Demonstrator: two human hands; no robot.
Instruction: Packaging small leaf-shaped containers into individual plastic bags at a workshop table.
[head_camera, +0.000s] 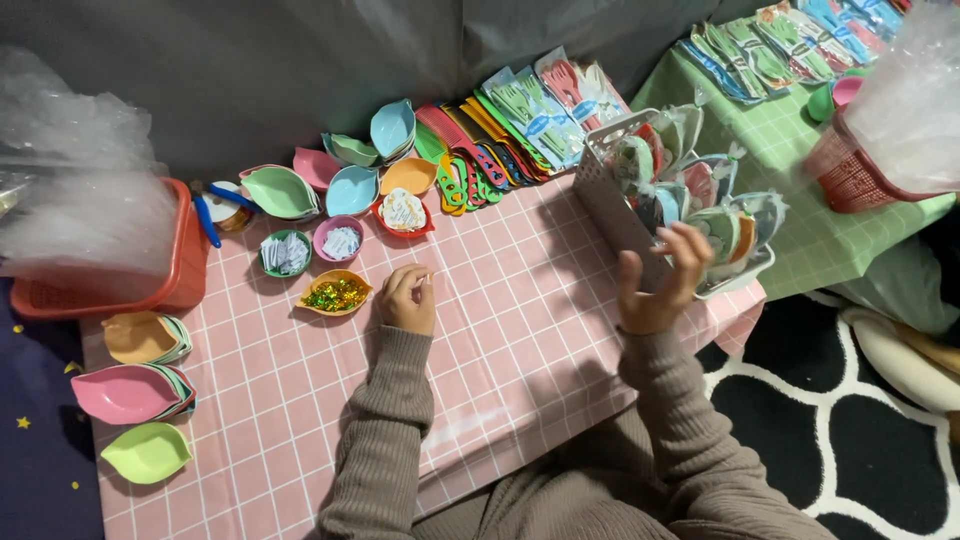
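Observation:
My left hand (408, 298) rests on the pink checked tablecloth (520, 300) with its fingers curled in, right beside an orange leaf-shaped dish (336, 292) of shiny confetti. My right hand (662, 282) is raised above the table with fingers spread, holding nothing, just in front of a white perforated basket (612, 190) packed with wrapped leaf dishes. Brown ribbed sleeves cover both arms.
Stacks of pastel leaf dishes (135, 393) lie at the left edge. A red basket (110, 270) of clear bags stands at back left. Small bowls (338, 240), coloured combs (470, 160) and packaged cutlery (550, 100) line the back. A green checked table (800, 180) stands to the right.

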